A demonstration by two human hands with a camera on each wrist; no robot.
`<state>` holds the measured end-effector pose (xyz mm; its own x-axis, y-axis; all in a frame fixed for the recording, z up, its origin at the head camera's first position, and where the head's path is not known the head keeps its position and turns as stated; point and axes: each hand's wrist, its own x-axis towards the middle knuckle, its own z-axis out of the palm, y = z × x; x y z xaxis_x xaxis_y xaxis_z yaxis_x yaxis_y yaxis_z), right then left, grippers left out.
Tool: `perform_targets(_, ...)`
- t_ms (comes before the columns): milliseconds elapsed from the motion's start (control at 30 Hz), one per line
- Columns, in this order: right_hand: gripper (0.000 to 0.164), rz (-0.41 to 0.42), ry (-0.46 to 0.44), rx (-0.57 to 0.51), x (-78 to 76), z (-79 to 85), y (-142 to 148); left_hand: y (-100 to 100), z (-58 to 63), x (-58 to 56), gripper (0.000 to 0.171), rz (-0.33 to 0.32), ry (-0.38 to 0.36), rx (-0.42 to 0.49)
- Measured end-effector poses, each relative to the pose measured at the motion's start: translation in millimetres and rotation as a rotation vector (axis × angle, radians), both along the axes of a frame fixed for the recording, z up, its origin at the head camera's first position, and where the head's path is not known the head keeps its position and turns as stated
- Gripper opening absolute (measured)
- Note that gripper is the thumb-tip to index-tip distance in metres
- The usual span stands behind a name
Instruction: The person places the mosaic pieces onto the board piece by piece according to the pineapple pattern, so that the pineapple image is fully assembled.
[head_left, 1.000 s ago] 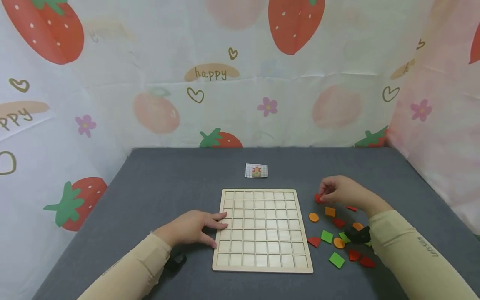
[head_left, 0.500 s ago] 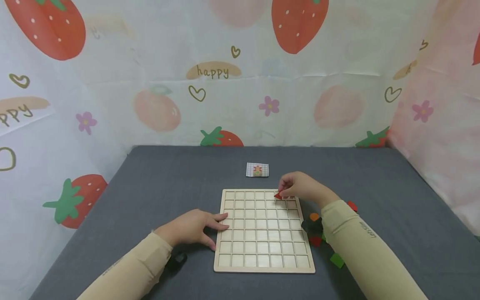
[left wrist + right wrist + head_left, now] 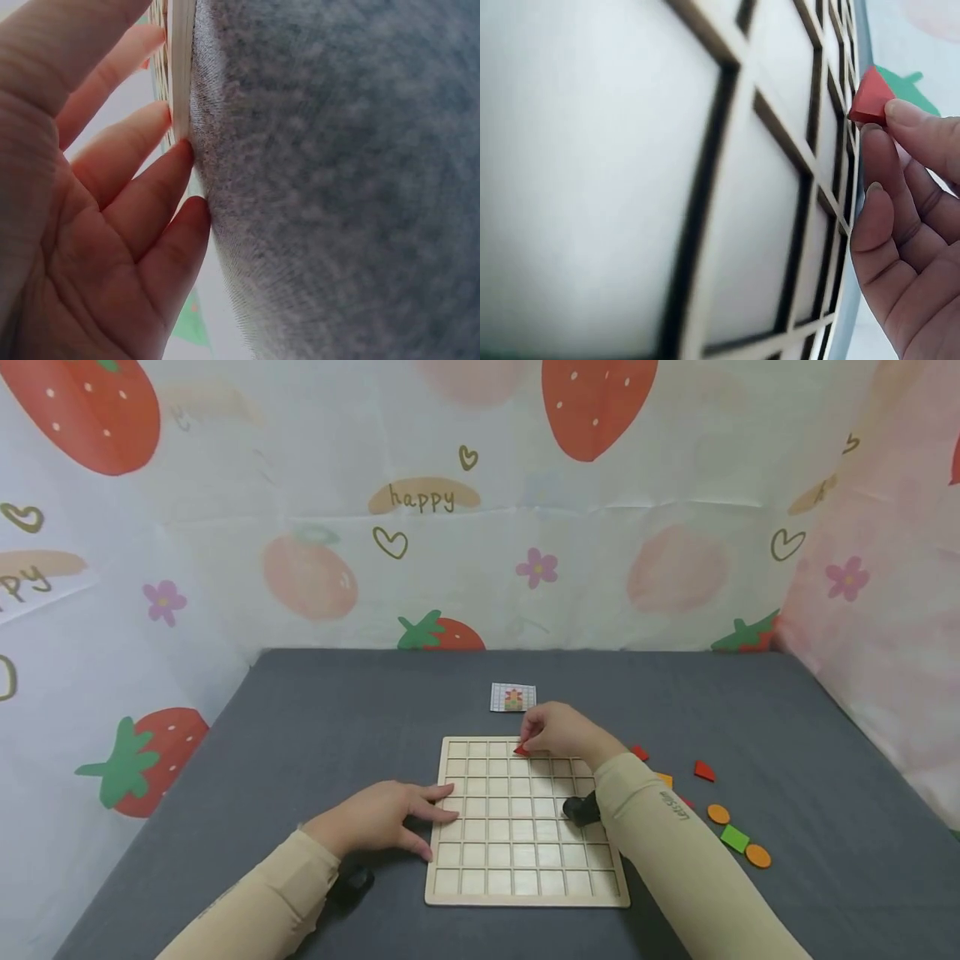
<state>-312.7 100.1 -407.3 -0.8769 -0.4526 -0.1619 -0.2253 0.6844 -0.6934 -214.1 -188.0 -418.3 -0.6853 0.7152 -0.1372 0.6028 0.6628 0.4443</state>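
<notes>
A pale wooden grid board point(image 3: 480, 807) with square cells lies on the grey table. My right hand point(image 3: 558, 731) is over the board's far edge and pinches a red piece point(image 3: 521, 750) between thumb and finger. In the right wrist view the red piece point(image 3: 871, 97) has a pointed corner and stands close to the grid. My left hand point(image 3: 386, 817) rests at the board's left edge with its fingers spread. In the left wrist view the fingertips point(image 3: 180, 150) touch the side of the board point(image 3: 181, 67). Every cell I can see holds nothing.
Behind the board lies a small card point(image 3: 513, 697) with a coloured picture on a grid. Right of the board are loose pieces, among them a red piece point(image 3: 704, 770), an orange disc point(image 3: 717, 813) and a green square point(image 3: 735, 838). My right forearm hides others.
My right hand picked up a red piece from the pile at the right and carried it left to the board's top row. The left hand stays at the board's edge.
</notes>
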Motion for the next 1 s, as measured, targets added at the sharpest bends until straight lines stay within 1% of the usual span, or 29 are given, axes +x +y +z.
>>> perform_targets(133,0.007,0.022,0.025,0.026,0.0,0.4,-2.3,1.0,1.3,0.4,0.062,-0.008,-0.001,-0.009)
perform_targets(300,0.008,0.024,0.034,0.032,-1.1,1.2,-3.4,1.5,2.3,-0.1,0.062,-0.004,-0.011,0.006)
perform_targets(567,0.008,0.008,0.031,0.032,-3.8,-2.0,-4.4,0.6,-0.3,-0.3,0.062,0.011,-0.025,0.017)
perform_targets(767,0.009,0.006,0.034,0.042,-5.0,-2.5,-7.5,1.1,0.3,0.2,0.062,0.010,-0.016,0.028)
perform_targets(1000,0.008,0.000,0.012,0.048,-3.4,-1.0,-8.9,2.1,0.1,0.5,0.061,0.011,-0.010,0.032)
